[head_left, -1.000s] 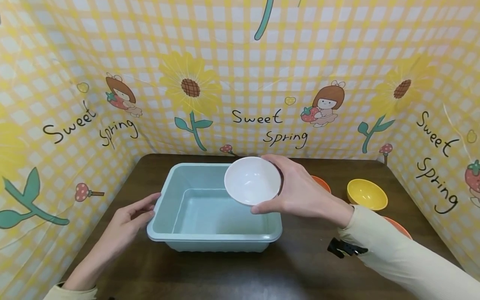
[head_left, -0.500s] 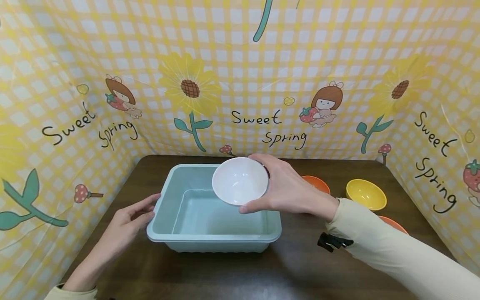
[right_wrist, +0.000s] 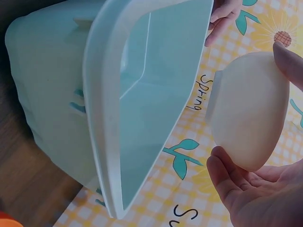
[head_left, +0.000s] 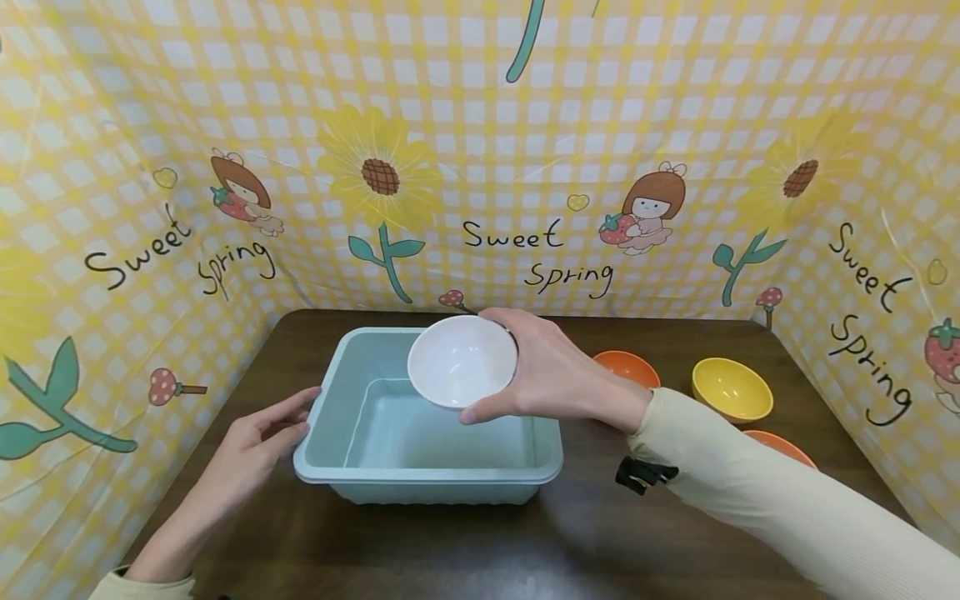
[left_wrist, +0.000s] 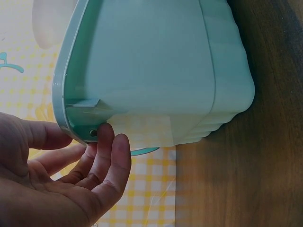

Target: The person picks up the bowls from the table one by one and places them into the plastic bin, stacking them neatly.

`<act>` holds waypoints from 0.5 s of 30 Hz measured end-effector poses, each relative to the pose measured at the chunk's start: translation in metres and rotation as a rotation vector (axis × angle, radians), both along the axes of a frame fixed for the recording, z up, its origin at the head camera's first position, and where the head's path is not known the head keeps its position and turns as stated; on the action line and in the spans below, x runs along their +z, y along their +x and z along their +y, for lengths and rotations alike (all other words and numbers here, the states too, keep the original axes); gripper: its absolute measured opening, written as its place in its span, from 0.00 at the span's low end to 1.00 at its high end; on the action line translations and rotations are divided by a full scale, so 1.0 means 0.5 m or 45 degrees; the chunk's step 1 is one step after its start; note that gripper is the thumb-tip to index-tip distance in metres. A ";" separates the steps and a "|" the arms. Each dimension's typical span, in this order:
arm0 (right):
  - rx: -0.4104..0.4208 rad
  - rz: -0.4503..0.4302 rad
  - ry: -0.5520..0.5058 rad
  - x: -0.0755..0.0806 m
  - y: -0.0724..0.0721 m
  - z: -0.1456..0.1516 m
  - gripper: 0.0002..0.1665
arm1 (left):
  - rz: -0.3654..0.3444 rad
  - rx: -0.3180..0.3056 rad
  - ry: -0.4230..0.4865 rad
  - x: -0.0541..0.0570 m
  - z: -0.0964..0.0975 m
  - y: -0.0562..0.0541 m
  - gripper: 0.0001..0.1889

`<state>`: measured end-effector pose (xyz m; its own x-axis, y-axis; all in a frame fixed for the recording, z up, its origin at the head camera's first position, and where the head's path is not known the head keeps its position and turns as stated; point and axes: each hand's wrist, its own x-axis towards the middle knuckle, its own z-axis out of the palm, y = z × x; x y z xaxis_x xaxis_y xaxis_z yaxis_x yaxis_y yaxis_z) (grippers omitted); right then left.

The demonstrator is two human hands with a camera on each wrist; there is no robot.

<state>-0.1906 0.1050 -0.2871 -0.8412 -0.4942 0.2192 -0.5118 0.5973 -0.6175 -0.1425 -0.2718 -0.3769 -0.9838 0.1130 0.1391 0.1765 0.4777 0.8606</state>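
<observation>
A white bowl [head_left: 462, 362] is held over the light blue-green basin [head_left: 427, 475] by my right hand [head_left: 551, 371]. The thumb lies at the bowl's near rim and the fingers wrap its far side; the bowl tilts toward me. In the right wrist view the bowl [right_wrist: 251, 111] is seen from outside, above the basin's rim [right_wrist: 106, 109]. My left hand [head_left: 258, 442] holds the basin's left rim. In the left wrist view the thumb of that hand [left_wrist: 71, 165] is on the rim's outer edge [left_wrist: 59, 94] and the fingers curl beneath it.
To the right on the dark wooden table [head_left: 420, 558] sit an orange bowl [head_left: 628, 367] and a yellow bowl [head_left: 732, 389]. Another orange bowl [head_left: 783, 448] is partly hidden behind the right sleeve. Patterned yellow checked cloth [head_left: 525, 167] walls the back and both sides.
My right hand has carried the white bowl leftward, farther over the basin. More of the rear orange bowl shows now. The left hand and the basin stay in place.
</observation>
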 end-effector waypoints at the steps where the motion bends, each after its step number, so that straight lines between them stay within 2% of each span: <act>1: -0.002 -0.002 0.003 0.000 -0.001 -0.002 0.61 | -0.002 0.001 0.001 0.000 0.000 0.000 0.23; 15: 0.035 -0.019 -0.030 0.007 -0.028 -0.037 0.56 | 0.017 -0.007 -0.014 0.000 0.000 -0.001 0.23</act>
